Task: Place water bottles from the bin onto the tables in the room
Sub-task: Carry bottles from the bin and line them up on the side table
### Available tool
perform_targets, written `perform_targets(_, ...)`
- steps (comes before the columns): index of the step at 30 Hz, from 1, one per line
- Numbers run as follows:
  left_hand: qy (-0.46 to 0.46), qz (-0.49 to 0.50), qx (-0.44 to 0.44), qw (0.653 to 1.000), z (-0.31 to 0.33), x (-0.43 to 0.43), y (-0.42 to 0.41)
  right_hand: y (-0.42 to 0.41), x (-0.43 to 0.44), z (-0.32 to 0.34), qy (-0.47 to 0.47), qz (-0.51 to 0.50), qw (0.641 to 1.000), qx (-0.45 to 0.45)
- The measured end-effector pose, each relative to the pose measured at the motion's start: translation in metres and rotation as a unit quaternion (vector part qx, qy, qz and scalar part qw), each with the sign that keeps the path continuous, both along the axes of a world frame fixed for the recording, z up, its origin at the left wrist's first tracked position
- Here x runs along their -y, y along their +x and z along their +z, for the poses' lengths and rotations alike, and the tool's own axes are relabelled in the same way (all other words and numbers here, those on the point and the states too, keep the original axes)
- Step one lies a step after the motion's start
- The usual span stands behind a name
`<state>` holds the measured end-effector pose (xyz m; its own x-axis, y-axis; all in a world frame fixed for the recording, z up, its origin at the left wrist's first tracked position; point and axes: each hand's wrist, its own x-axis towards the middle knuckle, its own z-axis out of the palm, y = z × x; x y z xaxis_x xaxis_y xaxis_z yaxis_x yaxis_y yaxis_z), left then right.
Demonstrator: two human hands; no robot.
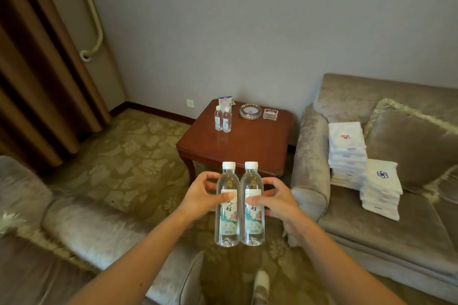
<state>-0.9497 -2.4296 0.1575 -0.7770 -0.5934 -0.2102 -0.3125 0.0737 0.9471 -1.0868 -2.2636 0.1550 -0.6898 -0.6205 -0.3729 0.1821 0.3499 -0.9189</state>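
Observation:
I hold two clear water bottles upright and side by side in front of me, above the carpet. My left hand point(202, 197) grips the left bottle point(226, 220) around its label. My right hand point(273, 199) grips the right bottle point(252, 220) the same way. Both have white caps and pale green labels. Ahead stands a square reddish wooden table point(250, 146). Two more water bottles point(222, 119) stand together near its far left corner.
On the table's far edge are a card stand point(225, 100), a round glass ashtray point(250, 111) and a small square glass dish point(270, 114). A grey sofa point(386, 225) on the right carries stacked white towels point(347, 151). An armchair point(81, 225) sits left, brown curtains point(37, 69) behind it.

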Motion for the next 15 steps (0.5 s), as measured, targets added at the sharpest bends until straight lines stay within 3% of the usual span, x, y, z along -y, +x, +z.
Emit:
perform_targets(8, -0.021, 0.022, -0.011, 0.999, 0.015, 0.082, -0.161, -0.170, 0.088, 0.014, -0.022, 0.034, 0.999, -0.010)
perform_targets(15, -0.018, 0.023, -0.001, 1.000, 0.021, 0.123, -0.252, -0.265, 0.131, 0.012, -0.020, 0.034, 0.999, -0.012)
